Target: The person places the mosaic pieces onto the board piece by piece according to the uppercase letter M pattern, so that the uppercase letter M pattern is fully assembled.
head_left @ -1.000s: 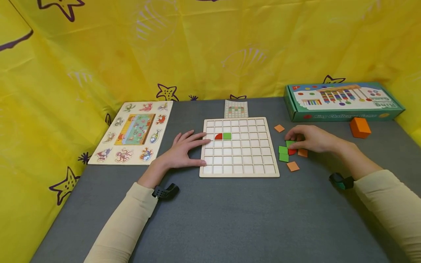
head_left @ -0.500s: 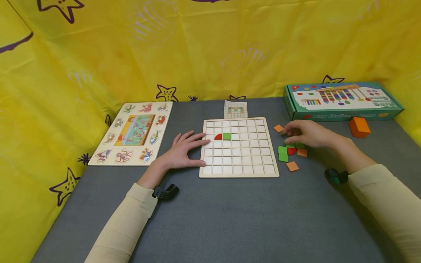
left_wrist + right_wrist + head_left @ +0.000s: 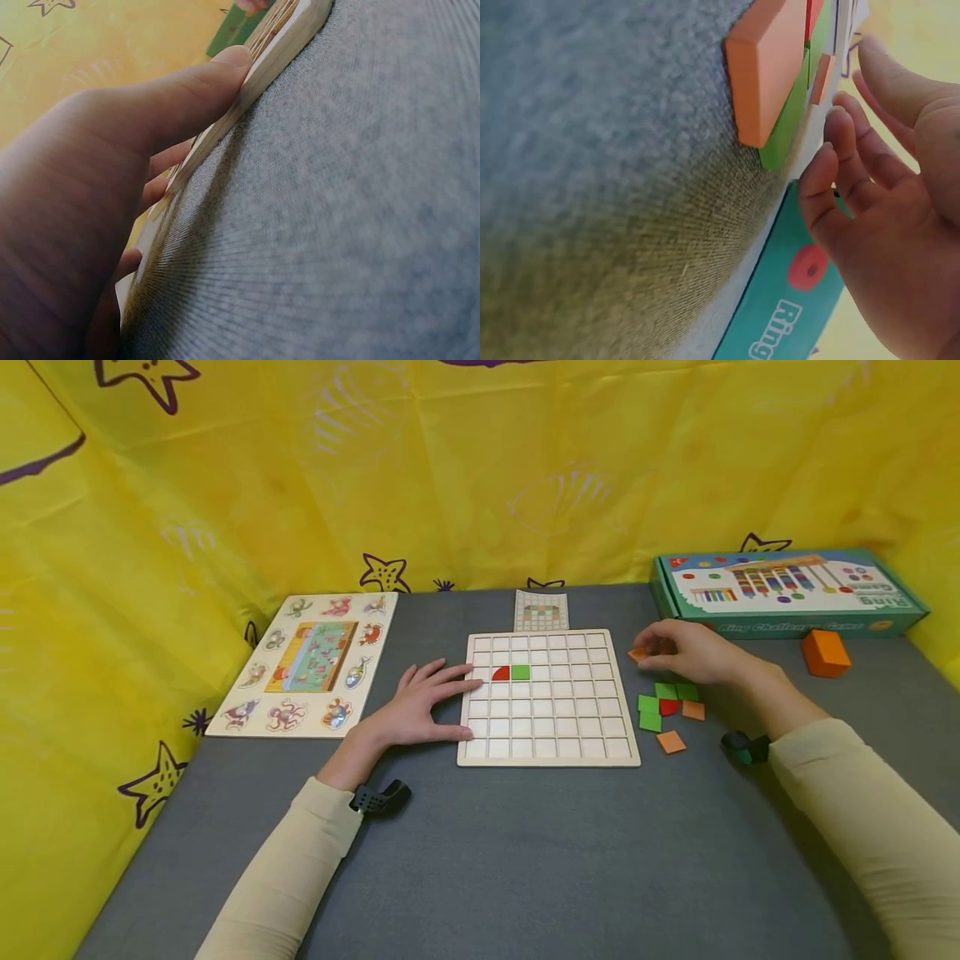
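Observation:
My left hand (image 3: pixel 415 706) lies with spread fingers over the left edge of a pale wooden grid board (image 3: pixel 547 758). In the left wrist view its thumb (image 3: pixel 202 86) touches the board's rim. A red quarter-circle tile (image 3: pixel 501 673) and a green square tile (image 3: pixel 520 672) sit side by side in the grid. Right of the board, my right hand (image 3: pixel 693 652) has thumb and index finger at an orange square tile (image 3: pixel 637 655), pinching it at its edges; the fingers partly cover it. Green tiles (image 3: pixel 649 722), a red tile (image 3: pixel 668 707) and orange tiles (image 3: pixel 671 742) lie below that hand.
A patterned card (image 3: pixel 541 612) lies behind the board. To the left is a sea-animal puzzle board (image 3: pixel 307 660). A green game box (image 3: pixel 787 597) and an orange block (image 3: pixel 826 653) stand at the back right. Yellow cloth (image 3: pixel 480 477) hangs behind the table.
My right hand has moved away from the cluster of green and red tiles, up and left to the orange tile beside the board. My left hand has stayed on the board.

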`<action>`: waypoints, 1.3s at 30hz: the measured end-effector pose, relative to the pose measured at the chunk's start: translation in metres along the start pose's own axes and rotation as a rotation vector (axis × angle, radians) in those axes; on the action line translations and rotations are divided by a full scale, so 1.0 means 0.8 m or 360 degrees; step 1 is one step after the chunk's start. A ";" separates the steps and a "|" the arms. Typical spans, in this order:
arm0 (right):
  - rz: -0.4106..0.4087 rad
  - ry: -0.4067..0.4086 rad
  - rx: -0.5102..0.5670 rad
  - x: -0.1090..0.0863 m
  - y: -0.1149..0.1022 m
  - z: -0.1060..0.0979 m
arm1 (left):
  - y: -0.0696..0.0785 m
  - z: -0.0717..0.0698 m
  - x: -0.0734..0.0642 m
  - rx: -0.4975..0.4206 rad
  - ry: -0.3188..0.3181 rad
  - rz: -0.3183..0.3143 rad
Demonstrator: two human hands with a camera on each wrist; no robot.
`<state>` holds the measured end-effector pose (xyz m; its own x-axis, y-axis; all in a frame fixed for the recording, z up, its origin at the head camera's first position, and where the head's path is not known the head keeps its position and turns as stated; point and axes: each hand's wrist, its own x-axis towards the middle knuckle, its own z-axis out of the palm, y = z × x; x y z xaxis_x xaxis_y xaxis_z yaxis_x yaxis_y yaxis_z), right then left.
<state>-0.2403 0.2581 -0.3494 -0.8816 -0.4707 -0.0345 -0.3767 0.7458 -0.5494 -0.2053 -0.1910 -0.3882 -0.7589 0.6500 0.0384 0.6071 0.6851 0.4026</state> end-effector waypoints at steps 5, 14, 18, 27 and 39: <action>-0.0030 0.0039 -0.0063 0.007 0.000 0.001 | 0.002 -0.002 0.000 0.0005 -0.0004 -0.0013; -0.0047 -0.0030 -0.0133 0.012 0.006 0.002 | 0.004 -0.002 -0.001 -0.0024 0.0000 -0.0004; -0.0034 -0.0051 -0.0134 0.012 0.003 0.002 | 0.005 -0.002 -0.001 -0.0028 0.0010 0.0004; 0.0001 -0.0111 -0.0052 0.011 -0.002 0.002 | 0.004 -0.002 -0.003 -0.0032 0.0004 0.0003; -0.0034 -0.0127 -0.0021 0.010 -0.011 0.000 | 0.004 -0.003 -0.002 -0.0020 0.0001 0.0004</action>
<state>-0.2444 0.2476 -0.3446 -0.8480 -0.5224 -0.0897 -0.3996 0.7412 -0.5395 -0.2026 -0.1908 -0.3849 -0.7575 0.6516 0.0400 0.6062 0.6793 0.4137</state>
